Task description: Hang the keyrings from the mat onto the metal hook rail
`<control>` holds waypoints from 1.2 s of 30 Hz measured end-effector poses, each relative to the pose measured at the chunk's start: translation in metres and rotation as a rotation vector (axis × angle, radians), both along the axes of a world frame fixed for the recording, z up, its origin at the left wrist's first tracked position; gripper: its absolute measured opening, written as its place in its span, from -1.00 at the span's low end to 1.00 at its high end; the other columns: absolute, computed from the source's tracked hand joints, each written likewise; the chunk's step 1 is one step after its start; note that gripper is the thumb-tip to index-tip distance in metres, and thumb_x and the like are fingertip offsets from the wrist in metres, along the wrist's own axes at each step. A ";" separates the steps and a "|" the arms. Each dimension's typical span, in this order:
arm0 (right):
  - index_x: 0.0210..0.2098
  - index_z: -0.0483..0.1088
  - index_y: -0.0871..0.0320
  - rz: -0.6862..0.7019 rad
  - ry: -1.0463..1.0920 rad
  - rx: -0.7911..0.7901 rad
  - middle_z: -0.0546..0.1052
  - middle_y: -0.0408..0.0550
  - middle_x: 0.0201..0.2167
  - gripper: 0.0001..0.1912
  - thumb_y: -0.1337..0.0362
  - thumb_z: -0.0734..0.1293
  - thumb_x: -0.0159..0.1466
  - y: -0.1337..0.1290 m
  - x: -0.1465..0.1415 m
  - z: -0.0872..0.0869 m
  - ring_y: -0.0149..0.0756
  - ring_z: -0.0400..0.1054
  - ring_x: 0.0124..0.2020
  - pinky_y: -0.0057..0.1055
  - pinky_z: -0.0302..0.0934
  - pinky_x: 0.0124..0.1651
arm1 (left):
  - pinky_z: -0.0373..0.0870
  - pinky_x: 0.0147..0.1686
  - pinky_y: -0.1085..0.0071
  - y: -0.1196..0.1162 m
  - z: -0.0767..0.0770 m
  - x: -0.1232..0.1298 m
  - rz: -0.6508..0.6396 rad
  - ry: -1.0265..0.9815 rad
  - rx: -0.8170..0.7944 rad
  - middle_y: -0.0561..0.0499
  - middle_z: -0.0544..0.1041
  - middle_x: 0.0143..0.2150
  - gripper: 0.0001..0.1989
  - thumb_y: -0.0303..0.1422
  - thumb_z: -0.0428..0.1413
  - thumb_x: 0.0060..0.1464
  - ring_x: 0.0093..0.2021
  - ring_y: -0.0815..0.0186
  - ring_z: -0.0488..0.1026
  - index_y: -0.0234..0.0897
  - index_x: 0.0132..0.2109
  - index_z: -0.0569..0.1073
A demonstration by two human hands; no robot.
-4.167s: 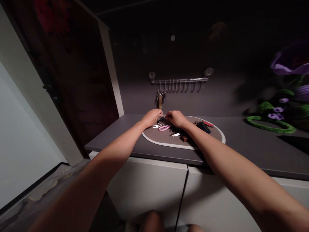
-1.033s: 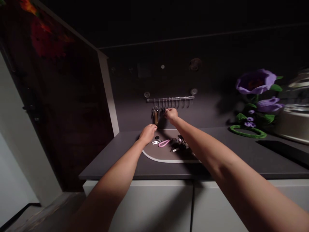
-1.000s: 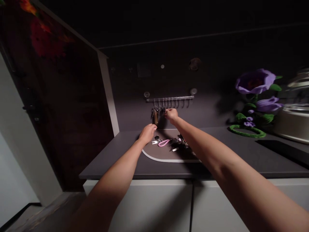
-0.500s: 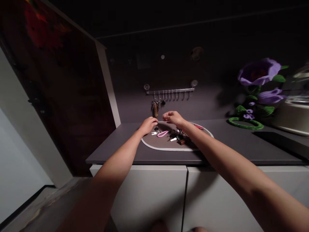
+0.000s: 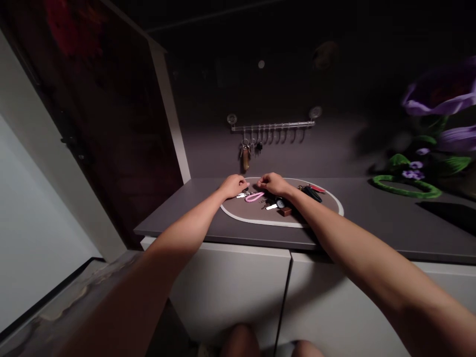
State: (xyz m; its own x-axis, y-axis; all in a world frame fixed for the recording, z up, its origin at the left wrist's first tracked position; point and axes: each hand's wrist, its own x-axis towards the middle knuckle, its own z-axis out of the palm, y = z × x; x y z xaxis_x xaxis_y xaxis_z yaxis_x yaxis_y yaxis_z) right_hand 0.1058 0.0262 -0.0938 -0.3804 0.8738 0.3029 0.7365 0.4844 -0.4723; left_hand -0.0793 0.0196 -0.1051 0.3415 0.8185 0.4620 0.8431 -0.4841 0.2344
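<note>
Reaching across the counter (image 5: 171, 213), left hand (image 5: 233, 186) and right hand (image 5: 273, 184) curl their fingers, grip unclear; the pink loop (image 5: 253, 200) lies nearer the front edge, long axis roughly along it.

The desk (image 5: 178, 210) is finished in dark grey, with a straight front edge. A brown oval mat (image 5: 238, 210), bordered in white, is laid flat on it. At the mat's left, a pink loop (image 5: 254, 200) is placed just beside silver keys (image 5: 241, 196). Toward the front middle, a bright metal blade (image 5: 271, 207) is seen near a small reddish-brown block (image 5: 285, 212). At the right, a dark bundle (image 5: 312, 194) is positioned beside a red item (image 5: 317, 189); neither is clearly identified. A green ring (image 5: 405, 194) is set directly on the desk, right of the mat.
</note>
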 end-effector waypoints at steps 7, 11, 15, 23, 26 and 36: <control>-0.39 0.49 0.19 -0.004 -0.128 0.041 0.53 -0.08 -0.42 -0.84 0.29 0.29 0.09 0.000 -0.007 0.002 -0.42 0.34 -0.39 -0.56 0.09 -0.33 | 0.24 -0.36 0.48 0.006 -0.005 0.003 0.052 -0.040 -0.032 -0.06 0.53 -0.37 -0.76 -0.34 -0.01 -0.03 -0.37 0.34 0.39 -0.34 -0.35 0.53; -0.38 0.49 0.18 -0.029 -0.119 0.031 0.53 -0.06 -0.40 -0.84 0.28 0.30 0.09 -0.002 -0.008 0.003 -0.38 0.36 -0.37 -0.54 0.10 -0.31 | 0.24 -0.36 0.48 0.007 -0.006 0.005 0.041 -0.124 -0.051 -0.05 0.53 -0.39 -0.78 -0.39 0.00 -0.06 -0.39 0.34 0.38 -0.36 -0.36 0.53; -0.40 0.50 0.19 -0.024 -0.092 0.025 0.53 -0.07 -0.42 -0.84 0.27 0.31 0.08 -0.002 -0.009 0.003 -0.39 0.35 -0.40 -0.54 0.11 -0.33 | 0.25 -0.35 0.47 0.003 -0.004 0.007 0.025 -0.249 -0.072 -0.04 0.51 -0.42 -0.79 -0.38 0.01 -0.05 -0.40 0.36 0.37 -0.38 -0.37 0.52; -0.39 0.48 0.21 0.000 -0.020 0.068 0.52 -0.08 -0.42 -0.83 0.27 0.28 0.09 0.003 -0.008 0.000 -0.41 0.33 -0.40 -0.54 0.10 -0.33 | 0.25 -0.36 0.48 -0.001 -0.002 0.015 -0.102 -0.700 -0.174 0.01 0.47 -0.45 -0.86 -0.38 0.06 -0.05 -0.45 0.44 0.32 -0.39 -0.38 0.45; -0.36 0.47 0.21 0.002 0.040 0.123 0.51 -0.08 -0.42 -0.82 0.28 0.27 0.10 0.003 -0.009 0.001 -0.42 0.31 -0.40 -0.54 0.11 -0.32 | 0.23 -0.43 0.51 -0.001 -0.001 0.017 -0.170 -0.874 -0.261 0.04 0.44 -0.48 -0.85 -0.35 0.08 -0.06 -0.49 0.47 0.30 -0.38 -0.36 0.43; -0.35 0.41 0.22 0.120 0.399 0.092 0.47 -0.11 -0.49 -0.76 0.18 0.25 0.09 0.011 -0.010 -0.002 -0.48 0.26 -0.51 -0.53 0.14 -0.38 | 0.21 -0.49 0.55 -0.001 0.003 0.017 -0.272 -1.090 -0.308 0.07 0.40 -0.47 -0.78 -0.27 0.16 -0.12 -0.48 0.50 0.29 -0.35 -0.35 0.41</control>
